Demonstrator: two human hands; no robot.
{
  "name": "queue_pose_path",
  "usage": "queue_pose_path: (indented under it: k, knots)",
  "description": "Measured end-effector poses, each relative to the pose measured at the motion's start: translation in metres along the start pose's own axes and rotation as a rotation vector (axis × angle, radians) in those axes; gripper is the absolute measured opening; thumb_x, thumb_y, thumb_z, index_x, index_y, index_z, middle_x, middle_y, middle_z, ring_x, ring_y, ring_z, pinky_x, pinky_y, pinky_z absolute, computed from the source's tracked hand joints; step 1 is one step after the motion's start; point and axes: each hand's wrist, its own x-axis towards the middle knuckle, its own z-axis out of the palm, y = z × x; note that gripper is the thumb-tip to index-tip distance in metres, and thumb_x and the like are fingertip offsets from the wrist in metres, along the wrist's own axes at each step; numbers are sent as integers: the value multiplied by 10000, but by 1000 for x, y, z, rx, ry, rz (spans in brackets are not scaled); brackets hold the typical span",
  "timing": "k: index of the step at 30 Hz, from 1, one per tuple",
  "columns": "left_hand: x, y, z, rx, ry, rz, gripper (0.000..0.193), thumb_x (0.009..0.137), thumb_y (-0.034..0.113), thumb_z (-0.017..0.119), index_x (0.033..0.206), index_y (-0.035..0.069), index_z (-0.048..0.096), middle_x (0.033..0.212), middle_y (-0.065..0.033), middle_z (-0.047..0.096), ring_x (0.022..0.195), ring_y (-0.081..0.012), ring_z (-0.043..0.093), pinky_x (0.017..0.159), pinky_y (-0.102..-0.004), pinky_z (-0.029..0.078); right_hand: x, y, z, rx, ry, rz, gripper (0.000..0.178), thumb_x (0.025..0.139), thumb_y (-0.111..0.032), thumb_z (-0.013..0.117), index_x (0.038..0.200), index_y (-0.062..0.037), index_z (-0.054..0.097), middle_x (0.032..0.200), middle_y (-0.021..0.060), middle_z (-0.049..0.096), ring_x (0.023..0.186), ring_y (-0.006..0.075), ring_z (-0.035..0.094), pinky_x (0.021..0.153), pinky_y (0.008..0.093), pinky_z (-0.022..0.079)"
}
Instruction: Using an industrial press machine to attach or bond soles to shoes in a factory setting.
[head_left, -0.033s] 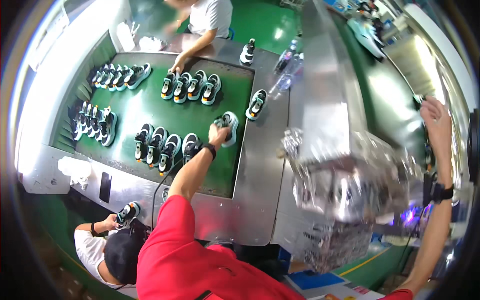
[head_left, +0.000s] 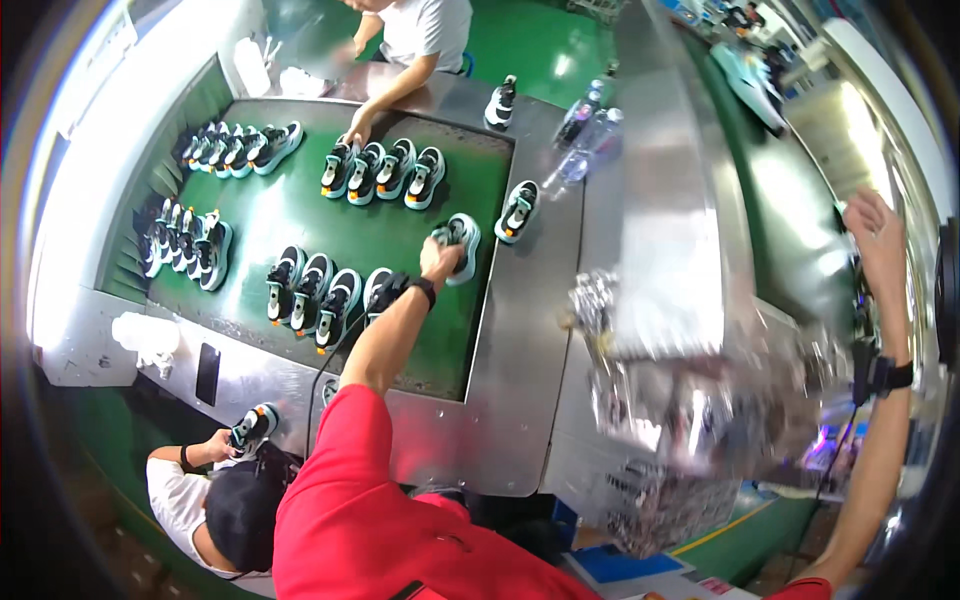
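Observation:
My left hand (head_left: 440, 260) is closed on a black, white and pale-blue sneaker (head_left: 465, 247) at the right side of a green conveyor belt (head_left: 250, 225). Left of my forearm stands a row of similar sneakers (head_left: 312, 292); the nearest one (head_left: 380, 290) is partly behind my wrist. My right hand (head_left: 875, 225) is raised beside a second green belt (head_left: 760, 190) at the far right. Its fingers look bent but are blurred, and whether anything is in them is unclear.
A co-worker's hand (head_left: 357, 128) touches a sneaker in the far row. Another person (head_left: 240, 515) at lower left holds a sneaker (head_left: 253, 428). Single sneakers (head_left: 517, 212) and clear bottles (head_left: 597, 135) stand on the metal edge. A shiny foil-wrapped block (head_left: 690, 390) lies between the belts.
The view has shifted slightly. The sneaker in my left hand sits a little higher in the picture, and the grip on it is unchanged. My right hand stays beside the far-right belt.

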Motion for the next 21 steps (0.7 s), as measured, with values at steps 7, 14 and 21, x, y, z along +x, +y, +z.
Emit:
queue_pose_path:
  k: [7, 14, 21]
  knots:
    - [126, 29, 43, 178, 257, 340, 659, 815, 171, 621, 1356, -63, 325, 1255, -316, 517, 1185, -452, 502, 975, -496, 430, 177, -16, 84, -3, -200, 165, 836, 830, -532, 670, 1394, 36, 429, 1146, 110, 647, 1022, 167, 605, 840, 292, 460]
    - [56, 51, 130, 343, -43, 657, 900, 764, 253, 755, 1447, -12, 232, 1464, -267, 287, 1337, -451, 338, 1067, -533, 348, 200, -33, 148, 51, -96, 222, 584, 848, -384, 648, 1222, 59, 571, 1127, 150, 628, 1023, 253, 584, 917, 346, 431]
    - [114, 24, 143, 213, 243, 413, 509, 752, 163, 666, 1183, 34, 428, 1101, -218, 591, 958, -429, 621, 812, -507, 508, 204, 1, 113, -90, 11, 255, 663, 814, -504, 680, 1164, 56, 619, 1035, 119, 657, 919, 196, 610, 819, 292, 452]
